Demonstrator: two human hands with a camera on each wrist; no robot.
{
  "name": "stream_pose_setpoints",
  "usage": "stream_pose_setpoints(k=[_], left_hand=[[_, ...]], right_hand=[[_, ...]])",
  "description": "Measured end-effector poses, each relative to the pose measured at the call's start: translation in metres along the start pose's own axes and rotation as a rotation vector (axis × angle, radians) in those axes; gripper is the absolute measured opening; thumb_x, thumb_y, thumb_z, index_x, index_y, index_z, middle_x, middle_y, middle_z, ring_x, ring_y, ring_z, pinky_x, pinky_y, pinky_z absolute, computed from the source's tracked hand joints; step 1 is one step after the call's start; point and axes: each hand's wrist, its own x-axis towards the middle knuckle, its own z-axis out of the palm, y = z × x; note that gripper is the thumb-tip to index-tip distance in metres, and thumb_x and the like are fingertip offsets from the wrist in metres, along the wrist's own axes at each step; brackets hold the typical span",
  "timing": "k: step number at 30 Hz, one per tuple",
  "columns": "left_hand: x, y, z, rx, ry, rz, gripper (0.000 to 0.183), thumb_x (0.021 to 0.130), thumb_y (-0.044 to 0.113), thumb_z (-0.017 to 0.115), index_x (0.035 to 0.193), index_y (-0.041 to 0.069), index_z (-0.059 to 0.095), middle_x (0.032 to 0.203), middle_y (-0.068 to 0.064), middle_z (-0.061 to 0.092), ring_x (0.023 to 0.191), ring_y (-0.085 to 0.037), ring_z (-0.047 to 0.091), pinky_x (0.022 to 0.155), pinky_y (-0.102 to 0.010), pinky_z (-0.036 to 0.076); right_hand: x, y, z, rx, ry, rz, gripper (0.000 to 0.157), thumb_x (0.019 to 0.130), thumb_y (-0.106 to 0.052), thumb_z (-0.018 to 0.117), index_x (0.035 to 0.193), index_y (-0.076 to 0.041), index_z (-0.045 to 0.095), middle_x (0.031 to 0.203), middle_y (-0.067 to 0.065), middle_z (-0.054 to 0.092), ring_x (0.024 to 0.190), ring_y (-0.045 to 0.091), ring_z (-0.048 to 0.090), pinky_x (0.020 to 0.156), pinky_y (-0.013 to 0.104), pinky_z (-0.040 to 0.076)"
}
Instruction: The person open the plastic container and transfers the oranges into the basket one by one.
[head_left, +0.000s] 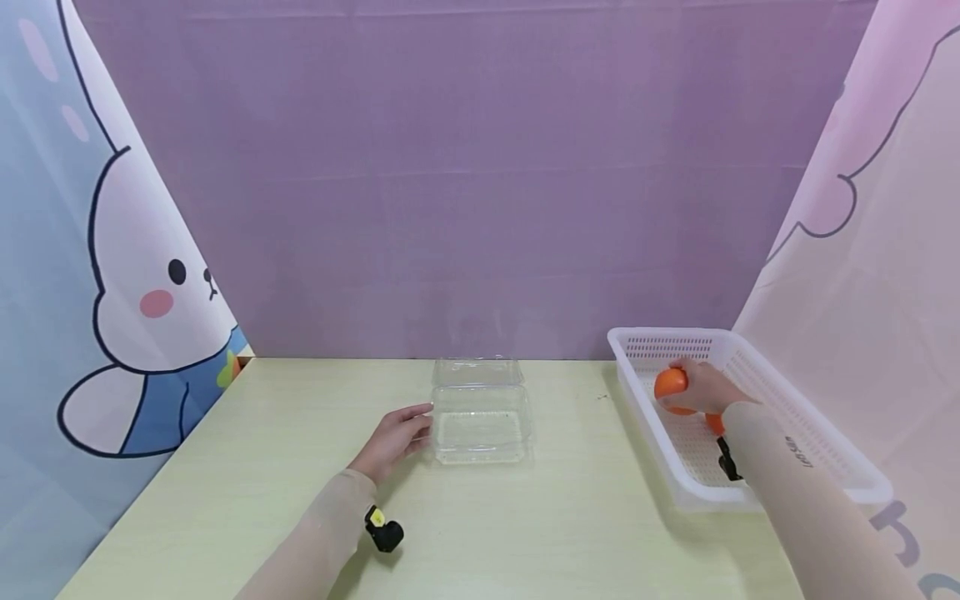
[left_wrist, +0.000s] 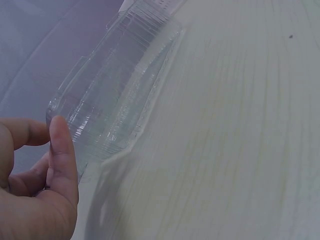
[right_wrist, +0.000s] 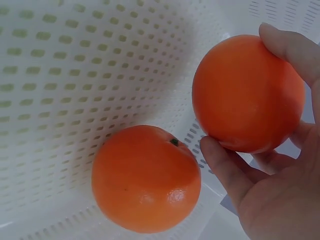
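Note:
A clear plastic clamshell box (head_left: 482, 425) stands on the table with its lid (head_left: 477, 372) folded back behind it. My left hand (head_left: 397, 437) is at the box's left side, and the left wrist view shows its thumb and forefinger pinching the rim of the box (left_wrist: 107, 100). Over in the white basket, my right hand (head_left: 708, 388) grips an orange (right_wrist: 247, 93) between thumb and fingers. Another orange (right_wrist: 146, 179), with a small green stem spot, lies on the basket floor beside the held one.
The white perforated basket (head_left: 652, 433) occupies the right side of the pale wooden table (head_left: 570, 517). A purple cloth (head_left: 480, 183) hangs behind the table, with printed cloths at left and right.

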Motion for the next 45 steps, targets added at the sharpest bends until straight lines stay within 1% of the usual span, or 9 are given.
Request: stream_pose_setpoints(k=[4, 8, 11, 15, 22, 28, 31, 38, 45], left_hand=[[0.0, -0.001, -0.001, -0.003, -0.002, 0.004, 0.039, 0.091, 0.013, 0.055, 0.128, 0.0, 0.05, 0.109, -0.021, 0.052, 0.089, -0.019, 0.053, 0.076, -0.028, 0.051], [0.0, -0.001, -0.002, -0.005, -0.003, 0.002, 0.04, 0.091, 0.012, 0.055, 0.128, 0.0, 0.049, 0.109, -0.021, 0.052, 0.09, -0.021, 0.053, 0.077, -0.028, 0.051], [-0.001, -0.001, -0.002, 0.0, -0.004, 0.004, 0.04, 0.091, 0.012, 0.055, 0.128, 0.0, 0.049, 0.109, -0.021, 0.052, 0.09, -0.021, 0.053, 0.076, -0.028, 0.051], [-0.002, -0.001, -0.002, 0.001, -0.002, 0.005, 0.039, 0.091, 0.012, 0.055, 0.128, 0.0, 0.05, 0.108, -0.021, 0.053, 0.09, -0.021, 0.054, 0.076, -0.029, 0.051], [0.001, -0.003, -0.003, 0.003, -0.009, 0.006, 0.04, 0.091, 0.013, 0.054, 0.129, 0.0, 0.048, 0.108, -0.021, 0.052, 0.091, -0.022, 0.053, 0.08, -0.032, 0.05], [0.001, -0.004, -0.002, -0.004, -0.008, 0.007, 0.04, 0.091, 0.012, 0.055, 0.128, 0.0, 0.049, 0.109, -0.021, 0.052, 0.093, -0.023, 0.053, 0.08, -0.031, 0.05], [0.0, -0.003, -0.002, -0.003, -0.013, 0.01, 0.04, 0.091, 0.012, 0.055, 0.129, -0.001, 0.048, 0.11, -0.022, 0.052, 0.094, -0.024, 0.053, 0.079, -0.03, 0.051], [0.0, -0.002, -0.002, -0.007, -0.025, 0.015, 0.041, 0.091, 0.013, 0.055, 0.129, 0.0, 0.048, 0.112, -0.022, 0.05, 0.094, -0.023, 0.052, 0.079, -0.029, 0.05], [-0.001, -0.001, -0.001, -0.012, -0.031, 0.028, 0.041, 0.091, 0.012, 0.054, 0.129, -0.002, 0.047, 0.111, -0.023, 0.05, 0.095, -0.025, 0.052, 0.085, -0.037, 0.048]], right_hand=[[0.0, 0.002, 0.003, -0.026, -0.014, -0.018, 0.079, 0.073, -0.038, 0.073, 0.132, -0.002, 0.034, 0.113, 0.024, 0.041, 0.095, 0.036, 0.043, 0.063, 0.043, 0.048], [0.0, 0.004, 0.003, -0.058, -0.001, -0.06, 0.079, 0.073, -0.038, 0.073, 0.131, 0.002, 0.036, 0.111, 0.026, 0.044, 0.093, 0.036, 0.044, 0.068, 0.042, 0.045], [0.0, 0.004, 0.004, -0.03, -0.021, -0.035, 0.079, 0.073, -0.036, 0.074, 0.132, 0.0, 0.035, 0.112, 0.026, 0.044, 0.092, 0.036, 0.045, 0.061, 0.042, 0.049], [-0.001, 0.002, 0.007, 0.032, -0.067, 0.041, 0.081, 0.073, -0.038, 0.074, 0.134, -0.005, 0.032, 0.115, 0.024, 0.041, 0.091, 0.036, 0.044, 0.051, 0.04, 0.05], [-0.001, 0.004, 0.012, -0.026, -0.06, -0.016, 0.078, 0.072, -0.04, 0.074, 0.13, -0.003, 0.037, 0.109, 0.023, 0.045, 0.085, 0.032, 0.046, 0.053, 0.039, 0.048], [-0.001, 0.005, 0.015, -0.018, -0.072, -0.029, 0.08, 0.069, -0.043, 0.074, 0.128, -0.002, 0.038, 0.106, 0.018, 0.049, 0.085, 0.029, 0.048, 0.056, 0.033, 0.044], [-0.001, 0.004, 0.015, -0.021, -0.066, -0.047, 0.08, 0.07, -0.043, 0.074, 0.128, 0.0, 0.038, 0.104, 0.018, 0.05, 0.084, 0.029, 0.048, 0.057, 0.033, 0.043], [-0.002, 0.003, 0.014, -0.003, -0.081, 0.0, 0.085, 0.069, -0.048, 0.074, 0.13, -0.002, 0.036, 0.106, 0.018, 0.05, 0.084, 0.029, 0.048, 0.056, 0.037, 0.047], [-0.006, 0.001, 0.011, 0.005, -0.1, 0.026, 0.089, 0.07, -0.057, 0.069, 0.132, -0.004, 0.033, 0.114, 0.021, 0.046, 0.088, 0.031, 0.047, 0.056, 0.038, 0.047]])
